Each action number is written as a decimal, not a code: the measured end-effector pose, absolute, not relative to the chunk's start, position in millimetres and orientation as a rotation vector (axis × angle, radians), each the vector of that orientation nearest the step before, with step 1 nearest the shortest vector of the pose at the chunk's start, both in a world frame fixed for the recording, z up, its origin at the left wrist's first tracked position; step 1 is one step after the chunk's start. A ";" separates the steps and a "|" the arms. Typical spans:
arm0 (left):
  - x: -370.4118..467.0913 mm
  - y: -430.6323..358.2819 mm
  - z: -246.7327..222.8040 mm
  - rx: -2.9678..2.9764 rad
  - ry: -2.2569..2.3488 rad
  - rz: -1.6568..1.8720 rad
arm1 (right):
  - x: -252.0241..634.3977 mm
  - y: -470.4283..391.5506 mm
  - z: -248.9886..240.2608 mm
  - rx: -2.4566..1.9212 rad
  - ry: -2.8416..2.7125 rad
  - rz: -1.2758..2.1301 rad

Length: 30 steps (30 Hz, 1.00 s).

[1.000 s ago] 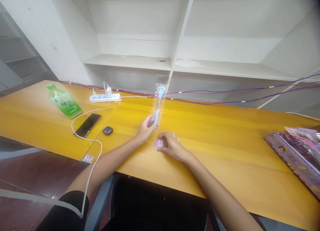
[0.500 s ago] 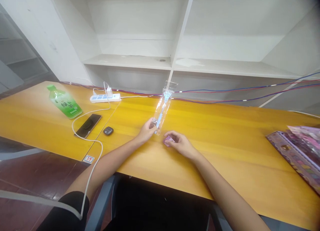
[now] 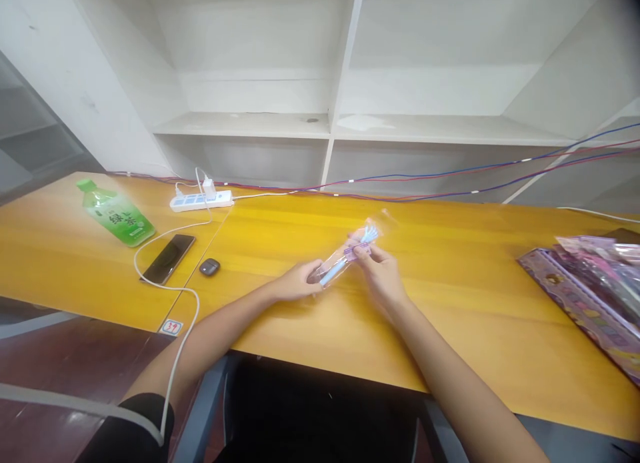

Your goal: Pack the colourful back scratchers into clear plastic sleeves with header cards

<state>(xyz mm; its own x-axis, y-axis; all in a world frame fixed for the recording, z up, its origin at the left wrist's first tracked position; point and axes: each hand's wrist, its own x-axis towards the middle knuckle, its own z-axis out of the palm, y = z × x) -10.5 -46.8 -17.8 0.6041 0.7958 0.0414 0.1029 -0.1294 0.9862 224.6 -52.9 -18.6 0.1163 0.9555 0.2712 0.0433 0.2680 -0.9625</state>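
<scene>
A clear plastic packet with a light blue, hand-shaped stick (image 3: pixel 333 272) inside slants up to the right above the yellow table. My left hand (image 3: pixel 299 281) is closed on the packet's lower end. Close to the stick's hand-shaped head, my right hand (image 3: pixel 383 271) pinches a small purple piece (image 3: pixel 357 251) against the packet. Motion blurs the fine detail of the purple piece.
On the left lie a green tea bottle (image 3: pixel 119 215), a phone (image 3: pixel 169 259), a small black device (image 3: pixel 209 267) and a power strip (image 3: pixel 200 200). A white cable (image 3: pixel 165 287) loops over the table (image 3: pixel 465 283). A patterned box (image 3: pixel 580 303) with packets stands right.
The packet has tilted from nearly upright toward the right. My right hand has moved up and right with the purple piece, bringing it onto the packet. The view has shifted slightly.
</scene>
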 end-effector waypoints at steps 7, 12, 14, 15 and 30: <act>-9.6 -41.3 -17.2 1.527 0.762 0.860 | 208.5 -63.5 -16.6 -1.044 -1.499 1.131; -7.9 -38.5 -12.6 1.476 0.730 1.086 | 192.4 -75.8 -18.6 -0.973 -1.769 1.259; -7.7 -38.9 -11.4 1.499 0.725 1.113 | 189.2 -78.5 -19.5 -0.943 -1.794 1.305; -7.6 -39.3 -11.4 1.508 0.728 1.110 | 188.4 -79.3 -19.8 -0.934 -1.803 1.317; -9.6 -37.6 -15.4 1.537 0.762 1.086 | 186.8 -79.8 -22.9 -0.882 -1.811 1.410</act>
<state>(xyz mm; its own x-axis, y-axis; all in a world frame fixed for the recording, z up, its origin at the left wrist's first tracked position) -9.6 -37.6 -15.4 0.3837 0.8895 0.2483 -0.0698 -0.2402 0.9682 186.8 -79.8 -22.9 -0.5472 0.8310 0.0996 0.1070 0.1875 -0.9764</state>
